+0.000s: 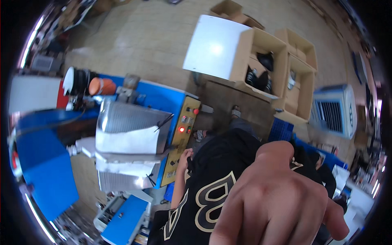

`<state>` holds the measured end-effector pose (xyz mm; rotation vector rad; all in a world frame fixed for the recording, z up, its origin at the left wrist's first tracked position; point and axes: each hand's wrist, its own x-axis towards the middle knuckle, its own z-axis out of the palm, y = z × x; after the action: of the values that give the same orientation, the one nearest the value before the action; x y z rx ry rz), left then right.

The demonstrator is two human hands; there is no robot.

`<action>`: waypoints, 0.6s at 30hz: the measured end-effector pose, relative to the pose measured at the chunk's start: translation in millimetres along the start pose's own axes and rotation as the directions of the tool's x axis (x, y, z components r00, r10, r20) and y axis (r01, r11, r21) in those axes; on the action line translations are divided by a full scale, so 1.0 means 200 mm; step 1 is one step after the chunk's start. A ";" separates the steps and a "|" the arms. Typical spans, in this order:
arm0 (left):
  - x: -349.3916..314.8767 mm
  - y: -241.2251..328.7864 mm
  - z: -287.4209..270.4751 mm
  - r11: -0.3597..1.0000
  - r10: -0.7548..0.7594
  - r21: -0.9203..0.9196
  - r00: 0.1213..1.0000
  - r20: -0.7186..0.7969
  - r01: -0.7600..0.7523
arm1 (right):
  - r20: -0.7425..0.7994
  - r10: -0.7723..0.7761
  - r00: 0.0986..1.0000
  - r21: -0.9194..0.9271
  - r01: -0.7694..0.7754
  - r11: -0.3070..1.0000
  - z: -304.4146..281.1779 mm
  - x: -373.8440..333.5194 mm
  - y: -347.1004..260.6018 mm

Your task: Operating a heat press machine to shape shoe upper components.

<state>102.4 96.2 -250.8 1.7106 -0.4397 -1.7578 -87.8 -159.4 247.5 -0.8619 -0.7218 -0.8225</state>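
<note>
My right hand (281, 200) looms large at the lower right, its back toward view. Its fingers are spread apart, and their tips run past the lower edge. Nothing shows in it. Beside the machine's yellow control panel (178, 141), my left hand (185, 158) hangs near my black shirt (212, 179) with curled fingers. A small dark thing (190, 164) shows at those fingers, too small to name. The panel carries a lit red button (181, 129) and a red knob (196, 111). Left of it are ribbed clear covers (134, 116) with white sheets (128, 141).
Open cardboard boxes (281, 49) stand ahead to the right, one with black items (265, 61). A white board (216, 47) adjoins them. Further right are a blue crate (281, 130) and an air cooler (335, 111). A blue-lidded machine (124, 220) stands lower left.
</note>
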 end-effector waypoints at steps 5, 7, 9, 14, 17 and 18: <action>0.14 0.33 0.25 0.893 -0.159 0.428 0.987 0.006 0.141 | -0.145 -0.162 0.976 -0.101 0.149 0.984 -0.07 -0.22 -0.36; 0.22 0.41 0.37 0.855 -0.071 0.516 0.997 0.025 0.048 | -0.149 -0.098 0.984 -0.288 0.052 0.956 -0.09 -0.34 -0.55; 0.25 0.30 0.33 0.890 0.125 0.415 0.976 0.176 -0.189 | -0.342 -0.466 0.816 -0.512 0.254 0.820 -0.18 -0.41 -0.63; 0.25 0.58 0.64 0.766 -0.196 0.622 0.980 -0.016 0.163 | -0.502 -0.822 0.269 -0.536 -0.842 0.052 -0.81 -1.30 -1.16; 0.23 0.62 0.73 0.778 -0.123 0.620 0.992 -0.009 0.102 | -0.415 -0.907 -0.068 -0.036 -0.995 0.091 -1.09 -2.16 -1.46; 0.22 0.67 0.80 0.745 -0.169 0.646 0.984 -0.056 0.165 | -0.408 -0.907 -0.104 0.113 -0.992 0.062 -1.13 -2.43 -1.52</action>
<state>-23.2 -62.7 -183.2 2.2771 -1.0284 -1.8607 -536.4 -320.2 -143.5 -0.9851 2.4237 -1.1800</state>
